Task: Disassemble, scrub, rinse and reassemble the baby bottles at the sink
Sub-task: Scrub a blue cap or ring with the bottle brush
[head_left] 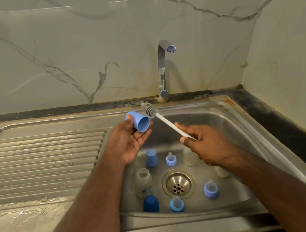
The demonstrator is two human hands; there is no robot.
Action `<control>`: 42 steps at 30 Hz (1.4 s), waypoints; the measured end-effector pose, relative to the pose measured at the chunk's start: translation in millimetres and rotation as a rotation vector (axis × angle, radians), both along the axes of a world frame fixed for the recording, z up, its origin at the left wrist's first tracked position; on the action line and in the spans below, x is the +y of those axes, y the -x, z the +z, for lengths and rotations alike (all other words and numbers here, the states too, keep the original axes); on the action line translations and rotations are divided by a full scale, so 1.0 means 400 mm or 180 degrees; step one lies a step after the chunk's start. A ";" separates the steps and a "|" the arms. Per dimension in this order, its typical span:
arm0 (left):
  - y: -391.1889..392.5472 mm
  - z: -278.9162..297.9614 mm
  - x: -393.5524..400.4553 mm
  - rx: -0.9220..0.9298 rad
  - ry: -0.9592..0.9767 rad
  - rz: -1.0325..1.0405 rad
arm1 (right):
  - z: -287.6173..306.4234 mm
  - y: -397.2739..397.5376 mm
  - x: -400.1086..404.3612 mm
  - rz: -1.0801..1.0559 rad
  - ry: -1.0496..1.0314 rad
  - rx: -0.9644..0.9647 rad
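On the left I saw the ribbed drainboard (38,156), wet and streaked. The left hand (130,140) held a light blue cap (140,122) above the sink (229,123), fingers curled round it, open end facing right. Just beside it sat the brush (150,110) head — its white handle pinched in the right hand (204,143). Down in the basin, 1 clear bottle (144,183), a dark blue cap (151,203) and 3 teat collars ringed the drain (178,184) — tap (163,67) dry above.
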State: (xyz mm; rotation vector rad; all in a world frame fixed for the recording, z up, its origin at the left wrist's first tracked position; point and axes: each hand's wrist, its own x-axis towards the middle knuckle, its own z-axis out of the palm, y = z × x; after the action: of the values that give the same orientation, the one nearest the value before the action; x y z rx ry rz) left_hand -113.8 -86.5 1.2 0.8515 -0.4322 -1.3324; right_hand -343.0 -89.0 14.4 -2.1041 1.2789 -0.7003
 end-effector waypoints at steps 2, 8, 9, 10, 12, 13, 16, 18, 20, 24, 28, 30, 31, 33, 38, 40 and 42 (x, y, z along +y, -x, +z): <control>-0.015 -0.007 -0.007 0.0027 -0.0096 0.0227 | 0.006 0.009 0.002 0.0035 0.0192 0.0021; -0.021 -0.015 -0.013 -0.0009 -0.0346 0.0398 | 0.013 0.017 0.019 0.0144 0.0520 0.1043; -0.015 -0.016 -0.013 -0.0141 -0.0379 0.0337 | 0.013 0.012 0.017 0.0113 0.0731 0.1299; -0.009 -0.016 -0.014 -0.0284 -0.0409 0.0284 | 0.013 0.006 0.015 0.0090 0.0934 0.1533; -0.007 -0.018 -0.014 -0.0454 -0.0412 0.0210 | 0.012 -0.009 0.019 0.0021 0.1156 0.1816; -0.009 -0.019 -0.015 -0.0495 -0.0384 0.0196 | 0.011 -0.018 0.023 -0.0004 0.1177 0.1867; -0.013 -0.019 -0.016 -0.0601 -0.0269 0.0219 | 0.010 -0.039 0.029 0.0152 0.0765 0.1591; -0.013 -0.018 -0.014 -0.0547 -0.0188 0.0252 | 0.013 -0.037 0.029 0.0364 0.0116 0.0957; -0.017 -0.017 -0.015 -0.0460 -0.0118 0.0296 | 0.016 -0.022 0.034 0.0455 -0.0555 0.0238; -0.023 -0.016 -0.015 -0.0365 -0.0057 0.0326 | 0.016 -0.007 0.038 0.0238 -0.0523 -0.0122; -0.016 -0.019 -0.011 -0.0618 -0.0104 0.0171 | 0.014 -0.037 0.036 0.0008 0.0375 0.0963; -0.011 -0.023 -0.011 -0.0764 -0.0116 0.0124 | 0.014 -0.048 0.046 0.0083 0.0285 0.1188; -0.009 -0.024 -0.011 -0.0800 -0.0108 0.0114 | 0.018 -0.049 0.049 0.0179 0.0081 0.1118; -0.009 -0.023 -0.010 -0.0752 -0.0072 0.0105 | 0.033 -0.036 0.049 0.0320 -0.0696 0.0412; -0.017 -0.015 -0.014 -0.0438 0.0049 0.0171 | 0.048 0.003 0.053 0.0373 -0.1364 -0.0487; -0.014 -0.017 -0.012 -0.0479 0.0034 0.0152 | 0.035 -0.006 0.048 0.0127 -0.0938 -0.0367; -0.008 -0.019 -0.008 -0.0565 -0.0025 0.0079 | 0.020 -0.020 0.044 0.0031 -0.0406 0.0100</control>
State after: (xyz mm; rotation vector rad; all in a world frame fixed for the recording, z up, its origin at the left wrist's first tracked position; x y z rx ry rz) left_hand -110.6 -89.9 -6.6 0.9829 -0.5532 -1.2411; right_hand -335.0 -71.6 22.3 -2.0239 1.2944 -0.5682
